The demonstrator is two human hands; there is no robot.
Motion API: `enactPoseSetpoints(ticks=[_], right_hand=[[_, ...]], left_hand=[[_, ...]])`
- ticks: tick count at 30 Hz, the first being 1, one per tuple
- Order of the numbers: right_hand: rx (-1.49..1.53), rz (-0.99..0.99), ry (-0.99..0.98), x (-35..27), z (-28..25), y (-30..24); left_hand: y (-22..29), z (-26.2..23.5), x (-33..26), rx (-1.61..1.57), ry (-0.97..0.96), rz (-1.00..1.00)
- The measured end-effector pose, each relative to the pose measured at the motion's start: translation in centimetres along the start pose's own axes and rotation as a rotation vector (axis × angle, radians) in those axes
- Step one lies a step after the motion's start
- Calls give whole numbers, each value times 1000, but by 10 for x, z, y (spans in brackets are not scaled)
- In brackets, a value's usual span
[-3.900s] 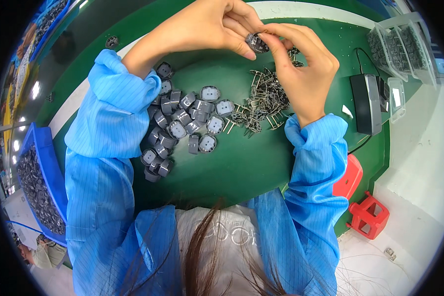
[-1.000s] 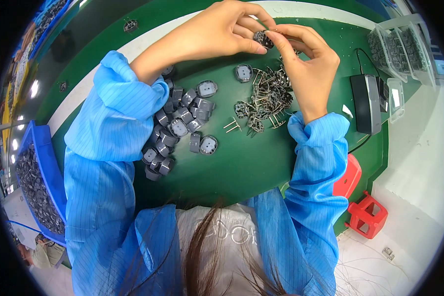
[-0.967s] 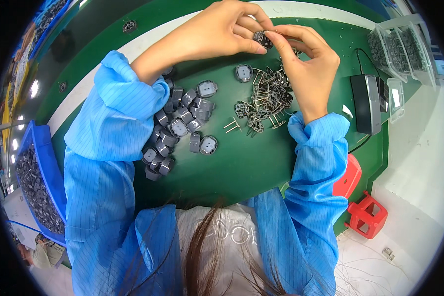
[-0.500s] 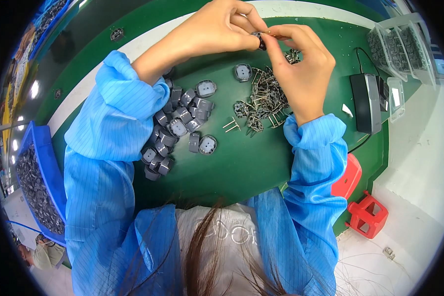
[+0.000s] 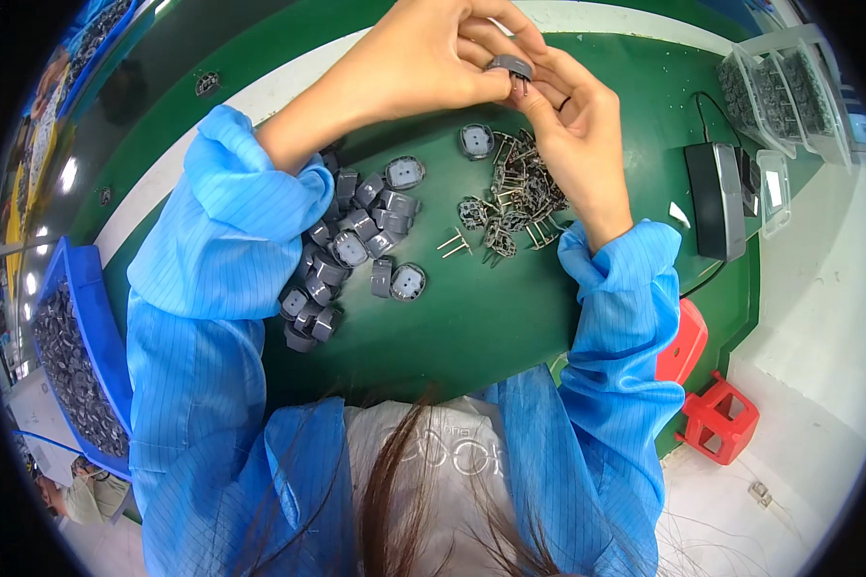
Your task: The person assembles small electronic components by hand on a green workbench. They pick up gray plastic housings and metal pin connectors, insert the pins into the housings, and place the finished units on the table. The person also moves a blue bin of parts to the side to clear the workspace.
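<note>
Over the far part of the green table, my left hand grips a grey plastic plug housing between thumb and fingers. Thin metal pins poke out under it. My right hand meets it from the other side, thumb and fingers closed at the pins. Below my left forearm lies a loose pile of grey housings, some on their sides, some face up. Nearer my right wrist is a heap of metal-pinned inserts. A two-pin metal piece and a single face-up housing lie apart from it.
A blue bin full of small dark parts stands at the left. On the right are a black box-shaped device with a cable and a clear compartment box of small parts. Red stools stand on the floor at lower right.
The held housing has turned, so its grey curved side now shows with pins underneath. My right hand has shifted slightly left and down, its fingers moving in behind the housing.
</note>
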State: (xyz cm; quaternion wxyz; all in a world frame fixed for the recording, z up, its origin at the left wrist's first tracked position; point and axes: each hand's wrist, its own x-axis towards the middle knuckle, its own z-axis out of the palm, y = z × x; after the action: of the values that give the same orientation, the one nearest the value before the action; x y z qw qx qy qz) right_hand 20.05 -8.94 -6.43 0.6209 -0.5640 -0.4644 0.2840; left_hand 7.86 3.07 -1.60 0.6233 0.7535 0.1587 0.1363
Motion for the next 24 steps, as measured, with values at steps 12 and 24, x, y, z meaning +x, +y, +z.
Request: enactPoseSetpoints(ticks=[12, 24], right_hand=[[-642, -158, -261, 3, -24, -15], [-461, -31, 14, 4, -32, -20]], left_hand=[[-74, -113, 16, 869, 520, 88], [-19, -34, 12, 370, -409, 1]])
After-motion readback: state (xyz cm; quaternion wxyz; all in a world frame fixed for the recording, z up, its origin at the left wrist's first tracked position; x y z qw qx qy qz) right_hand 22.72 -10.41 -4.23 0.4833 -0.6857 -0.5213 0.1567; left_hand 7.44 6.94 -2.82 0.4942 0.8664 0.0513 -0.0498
